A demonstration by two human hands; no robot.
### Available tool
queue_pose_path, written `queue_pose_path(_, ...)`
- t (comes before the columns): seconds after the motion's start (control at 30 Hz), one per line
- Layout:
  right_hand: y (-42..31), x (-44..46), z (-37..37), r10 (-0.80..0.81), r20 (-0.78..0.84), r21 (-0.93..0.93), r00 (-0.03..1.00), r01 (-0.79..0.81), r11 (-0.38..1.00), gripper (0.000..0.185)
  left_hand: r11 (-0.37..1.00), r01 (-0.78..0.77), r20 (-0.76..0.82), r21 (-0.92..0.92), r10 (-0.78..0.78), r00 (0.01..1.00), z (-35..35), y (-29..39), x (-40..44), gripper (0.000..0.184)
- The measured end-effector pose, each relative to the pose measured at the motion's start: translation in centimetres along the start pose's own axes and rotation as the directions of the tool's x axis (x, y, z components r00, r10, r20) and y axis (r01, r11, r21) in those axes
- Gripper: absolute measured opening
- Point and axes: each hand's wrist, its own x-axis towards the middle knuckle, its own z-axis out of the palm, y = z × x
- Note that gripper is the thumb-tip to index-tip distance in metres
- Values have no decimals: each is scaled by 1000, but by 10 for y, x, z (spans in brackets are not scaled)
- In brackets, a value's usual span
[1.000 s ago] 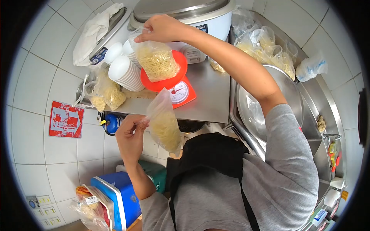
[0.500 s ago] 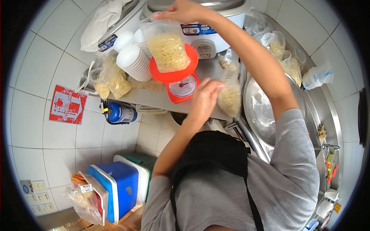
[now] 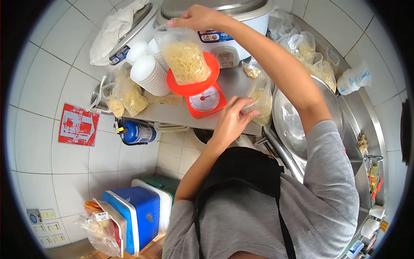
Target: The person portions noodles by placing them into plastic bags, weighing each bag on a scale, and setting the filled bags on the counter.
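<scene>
R hand (image 3: pixel 194 19), up top, has thumb & fingers clamped on the gathered mouth of a clear plastic bag w/ thin pale-yellow noodles (image 3: pixel 187 60). That bag sits upright, leaning a bit, on the round red plastic pan (image 3: pixel 189 89) of a red kitchen scale w/ white dial (image 3: pixel 204 99), on the grey metal surface (image 3: pixel 166 113).

L hand (image 3: pixel 235 117) is lower, at the surface's front edge: thumb & fingers apart, tips by a 2nd clear noodle bag (image 3: pixel 262 103); can't tell if they touch it. The 2 hands are well apart.

L of scale: tall nested stack of white cups (image 3: pixel 149 75), more cups behind, then a cluster of clear noodle bags (image 3: pixel 133 97) nr the surface's L end. Behind scale: big white rice cooker w/ steel lid (image 3: pixel 235 36); small clear bag w/ pale contents (image 3: pixel 251 68) nr its base. R of the 2nd bag: wide round metal lid or tray (image 3: pixel 321 110) w/ crumpled clear plastic (image 3: pixel 293 129) on it; more bagged noodles (image 3: pixel 321 69) beyond.

Below surface, L side: blue fire extinguisher (image 3: pixel 139 131); lower down, blue cooler box w/ white rim (image 3: pixel 142 211).
</scene>
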Motion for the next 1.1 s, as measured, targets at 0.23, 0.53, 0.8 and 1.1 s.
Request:
queue_pose_path(0.23, -13, -15, -15, -158, -225, -158, 961, 124, 980, 55, 979, 77, -495, 189, 27, 869, -106, 13, 23, 21)
queue_pose_path(0.53, 98, -323, -113, 493, -336, -208, 802, -574, 792, 36, 964, 39, -285, 264, 40, 958, -164, 68, 22, 17)
queue_pose_path(0.8, 127, -494, -32, 884, -174, 31, 434, -895, 445, 30, 978, -87, 503, -190, 173, 847, 11, 53, -2, 14)
queue_pose_path(1.1, 202, -432, 51, 731, 42, -256, 681, -700, 667, 29, 747, -525, 740, 407, 67, 669, 221, -22, 32, 25)
